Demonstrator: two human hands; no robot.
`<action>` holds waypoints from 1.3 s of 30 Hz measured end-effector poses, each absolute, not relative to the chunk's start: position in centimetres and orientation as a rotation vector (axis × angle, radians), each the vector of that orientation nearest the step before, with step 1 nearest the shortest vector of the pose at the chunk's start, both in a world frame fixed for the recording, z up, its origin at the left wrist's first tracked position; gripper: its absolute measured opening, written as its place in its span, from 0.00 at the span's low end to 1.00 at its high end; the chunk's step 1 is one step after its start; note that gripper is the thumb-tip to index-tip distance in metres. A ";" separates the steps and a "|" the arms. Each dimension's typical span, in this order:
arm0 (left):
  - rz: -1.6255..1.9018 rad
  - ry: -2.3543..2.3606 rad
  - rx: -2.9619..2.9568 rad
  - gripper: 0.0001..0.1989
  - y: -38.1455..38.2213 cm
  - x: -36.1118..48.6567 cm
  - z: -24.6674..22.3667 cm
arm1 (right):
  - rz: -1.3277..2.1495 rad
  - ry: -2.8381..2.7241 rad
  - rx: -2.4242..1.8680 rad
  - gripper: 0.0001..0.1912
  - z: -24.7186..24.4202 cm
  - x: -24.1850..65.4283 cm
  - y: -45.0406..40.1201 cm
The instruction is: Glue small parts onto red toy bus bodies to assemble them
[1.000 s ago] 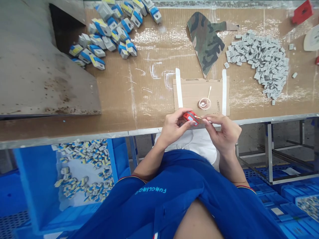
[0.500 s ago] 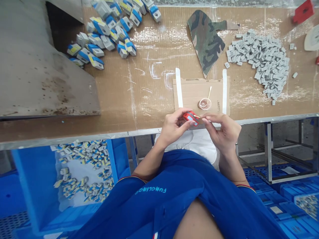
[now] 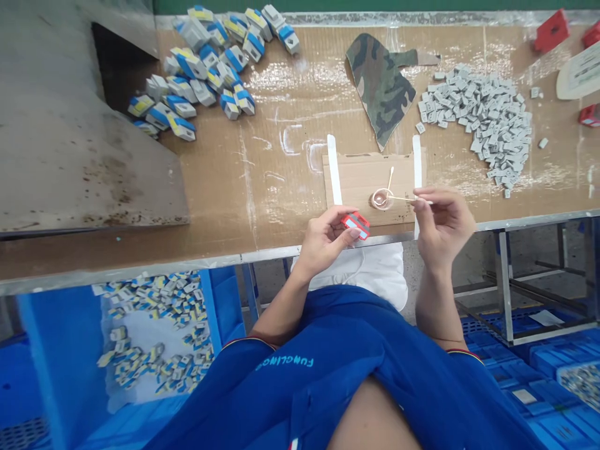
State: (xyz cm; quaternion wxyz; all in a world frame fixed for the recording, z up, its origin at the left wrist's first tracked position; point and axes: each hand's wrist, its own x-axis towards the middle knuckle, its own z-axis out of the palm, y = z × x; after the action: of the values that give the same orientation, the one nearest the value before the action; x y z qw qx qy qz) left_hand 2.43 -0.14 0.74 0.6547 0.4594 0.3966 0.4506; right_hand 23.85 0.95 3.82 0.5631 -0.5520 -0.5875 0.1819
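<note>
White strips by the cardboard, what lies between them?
In the head view, the cardboard sheet carrying a small round dish with a swab leaning in it, plus a second swab held in the right hand.

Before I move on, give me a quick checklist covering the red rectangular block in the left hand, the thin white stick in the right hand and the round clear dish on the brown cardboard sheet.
1. Left hand grip on the red rectangular block: ok, held between fingers and thumb.
2. Right hand grip on the thin white stick: ok, pinched in the fingertips.
3. Stick tip: cannot tell whether it touches the contents of the round clear dish.
4. Dish position: ok, sitting on the brown cardboard sheet, with a cotton swab leaning in it.
5. Dish contents: cannot tell how much remains.
</note>
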 end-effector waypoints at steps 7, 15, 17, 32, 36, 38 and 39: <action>0.984 0.904 1.036 0.20 0.0 2.0 1.1 | 0.527 -1.694 -1.298 0.10 2.3 24.1 2.5; 0.948 0.912 1.061 0.21 0.3 1.7 1.4 | 0.257 -1.733 -1.645 0.10 4.4 32.8 10.1; 0.949 0.912 1.064 0.21 0.3 1.6 1.4 | 0.268 -1.811 -1.728 0.07 4.4 34.0 12.9; 0.952 0.902 1.084 0.21 0.2 1.7 1.3 | 0.121 -2.351 -1.873 0.09 4.2 33.6 17.6; 0.975 0.886 1.092 0.20 0.2 1.7 1.3 | 0.064 -2.422 -1.871 0.13 4.6 32.7 18.0; 0.989 0.875 1.085 0.20 0.1 1.7 1.2 | 0.037 -2.426 -1.874 0.13 5.1 32.8 17.5; 0.990 0.868 1.078 0.20 0.1 1.7 1.2 | 0.047 -2.418 -1.876 0.13 5.3 33.0 17.0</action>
State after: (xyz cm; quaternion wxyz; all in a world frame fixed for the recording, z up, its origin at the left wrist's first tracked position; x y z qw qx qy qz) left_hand 1.69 0.09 1.21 0.6592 0.4764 0.3836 0.4374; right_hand 32.97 17.02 5.31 0.0402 -0.6125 -0.7893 0.0152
